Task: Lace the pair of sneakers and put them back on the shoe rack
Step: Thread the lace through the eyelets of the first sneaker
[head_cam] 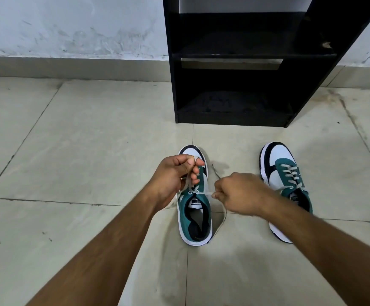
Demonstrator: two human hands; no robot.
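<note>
The left hand point(175, 173) is curled shut around one end of the pale flat shoelace point(187, 184); the right hand point(239, 193) pinches the other end, taut, over the teal-and-white sneaker on the floor point(196, 215). An uneven pull could slip the lace out of an eyelet. The left hand hides the lower eyelets. The laced second sneaker point(283, 180) is partly behind the right forearm, near the black wooden shoe rack point(230, 56).

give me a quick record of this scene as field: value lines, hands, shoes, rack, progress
left hand: closed on one end of the lace, pulled up
right hand: pinching the other lace end out to the side
left sneaker: on the floor between the hands, being laced
right sneaker: on the floor, lace already crossed through its eyelets
shoe rack: black, both visible shelves bare
progress: neither sneaker on the rack yet
</note>
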